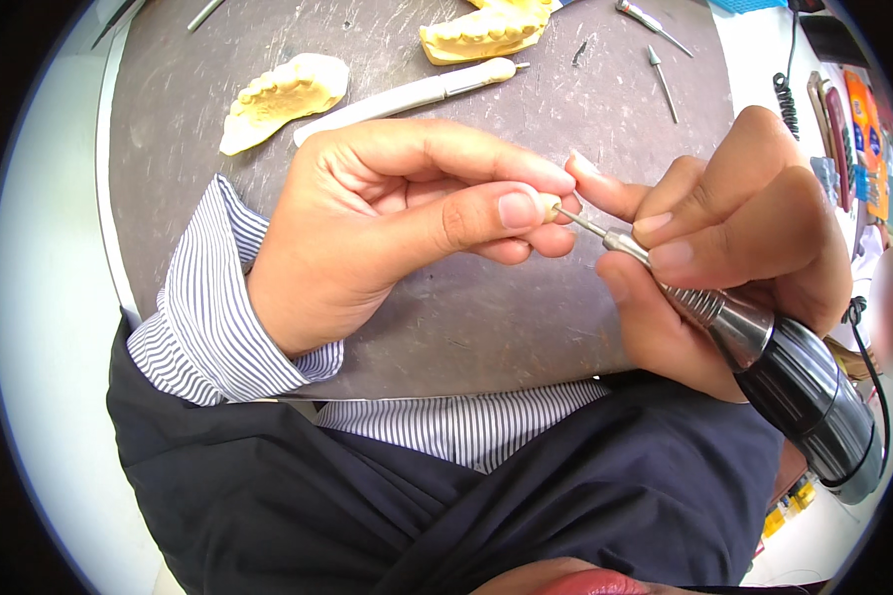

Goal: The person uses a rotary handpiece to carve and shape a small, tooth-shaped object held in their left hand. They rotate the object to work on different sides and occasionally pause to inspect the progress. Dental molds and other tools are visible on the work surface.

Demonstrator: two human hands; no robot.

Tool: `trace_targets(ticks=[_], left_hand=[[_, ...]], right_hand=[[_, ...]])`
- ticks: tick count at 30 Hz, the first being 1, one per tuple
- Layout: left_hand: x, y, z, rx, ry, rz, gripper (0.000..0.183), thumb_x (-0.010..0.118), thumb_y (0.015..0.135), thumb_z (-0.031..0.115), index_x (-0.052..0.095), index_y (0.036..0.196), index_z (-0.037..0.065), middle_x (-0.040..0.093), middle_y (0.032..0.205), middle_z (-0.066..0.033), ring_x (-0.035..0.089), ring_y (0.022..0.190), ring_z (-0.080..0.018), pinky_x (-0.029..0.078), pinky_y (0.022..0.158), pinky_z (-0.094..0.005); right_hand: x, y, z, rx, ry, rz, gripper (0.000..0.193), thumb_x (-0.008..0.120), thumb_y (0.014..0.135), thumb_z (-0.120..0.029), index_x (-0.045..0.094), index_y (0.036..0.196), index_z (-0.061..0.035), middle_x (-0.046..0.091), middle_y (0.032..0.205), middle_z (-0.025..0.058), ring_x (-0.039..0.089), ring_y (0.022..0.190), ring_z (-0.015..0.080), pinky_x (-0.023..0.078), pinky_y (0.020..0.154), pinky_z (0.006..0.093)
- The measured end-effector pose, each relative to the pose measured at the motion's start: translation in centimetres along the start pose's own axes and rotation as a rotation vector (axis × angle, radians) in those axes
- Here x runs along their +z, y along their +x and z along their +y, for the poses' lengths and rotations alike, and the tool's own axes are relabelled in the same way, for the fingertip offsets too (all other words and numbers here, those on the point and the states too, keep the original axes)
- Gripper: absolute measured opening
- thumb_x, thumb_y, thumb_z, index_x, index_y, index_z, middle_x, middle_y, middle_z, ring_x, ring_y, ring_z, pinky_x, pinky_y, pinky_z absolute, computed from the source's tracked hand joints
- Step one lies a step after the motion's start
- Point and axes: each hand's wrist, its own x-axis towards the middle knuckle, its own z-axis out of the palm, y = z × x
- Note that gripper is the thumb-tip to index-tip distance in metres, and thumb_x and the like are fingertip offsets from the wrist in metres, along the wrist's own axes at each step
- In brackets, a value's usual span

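My left hand pinches a small cream-coloured tooth-shaped piece between thumb and fingertips above a dark grey mat. My right hand grips a rotary handpiece with a silver collar and a black body. Its thin bur tip touches the small piece. One right fingertip rests against the left fingers.
Two yellow dental casts lie at the far side of the mat. A white-handled knife lies between them. Thin metal tools lie at the back right. A coiled black cable and coloured packages sit at the right.
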Motion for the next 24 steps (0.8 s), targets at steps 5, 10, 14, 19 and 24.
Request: trace_targets(ticks=[5, 10, 14, 19, 24], left_hand=[[-0.2, -0.2, -0.1, 0.003, 0.006, 0.024, 0.015, 0.055, 0.081, 0.004, 0.058, 0.095, -0.002, 0.06, 0.09, -0.0171, 0.061, 0.075, -0.0164, 0.051, 0.068, -0.024], [-0.3, -0.2, -0.3, 0.013, 0.015, 0.018, 0.016, 0.056, 0.08, 0.004, 0.058, 0.095, -0.003, 0.06, 0.091, -0.0176, 0.06, 0.075, -0.0158, 0.05, 0.067, -0.0241], [-0.2, 0.2, -0.3, 0.034, 0.022, -0.028, 0.016, 0.056, 0.08, 0.002, 0.058, 0.094, -0.003, 0.06, 0.088, -0.0162, 0.059, 0.074, -0.0153, 0.049, 0.066, -0.0236], [-0.3, -0.3, -0.6, 0.048, 0.011, 0.03, 0.014, 0.056, 0.08, 0.001, 0.058, 0.094, -0.003, 0.059, 0.084, -0.0134, 0.058, 0.072, -0.0147, 0.048, 0.065, -0.0243], [-0.5, -0.3, -0.6, 0.053, 0.01, -0.005, 0.013, 0.056, 0.08, 0.001, 0.057, 0.093, -0.002, 0.059, 0.084, -0.0119, 0.057, 0.07, -0.0141, 0.048, 0.066, -0.0253]], right_hand=[[0.5, 0.3, 0.8, -0.143, -0.065, -0.04, 0.03, 0.065, 0.059, 0.013, 0.047, 0.074, -0.0051, 0.045, 0.072, 0.0063, 0.049, 0.054, 0.0085, 0.053, 0.074, 0.0369], [1.5, -0.3, 1.0, -0.082, 0.007, 0.101, 0.029, 0.066, 0.058, 0.013, 0.048, 0.073, -0.0046, 0.046, 0.071, 0.0065, 0.05, 0.054, 0.0085, 0.053, 0.073, 0.0361], [1.0, -0.1, 1.0, -0.08, -0.024, 0.084, 0.029, 0.066, 0.059, 0.013, 0.047, 0.073, -0.0047, 0.046, 0.072, 0.0066, 0.05, 0.054, 0.0085, 0.053, 0.073, 0.0364], [1.7, 0.7, 2.5, -0.132, -0.018, -0.004, 0.029, 0.065, 0.059, 0.013, 0.047, 0.074, -0.0047, 0.046, 0.072, 0.0066, 0.05, 0.055, 0.0084, 0.053, 0.074, 0.0367], [1.8, 1.2, 3.0, -0.153, -0.049, -0.041, 0.029, 0.065, 0.059, 0.013, 0.047, 0.074, -0.0048, 0.046, 0.072, 0.0067, 0.05, 0.055, 0.0083, 0.053, 0.074, 0.0371]])
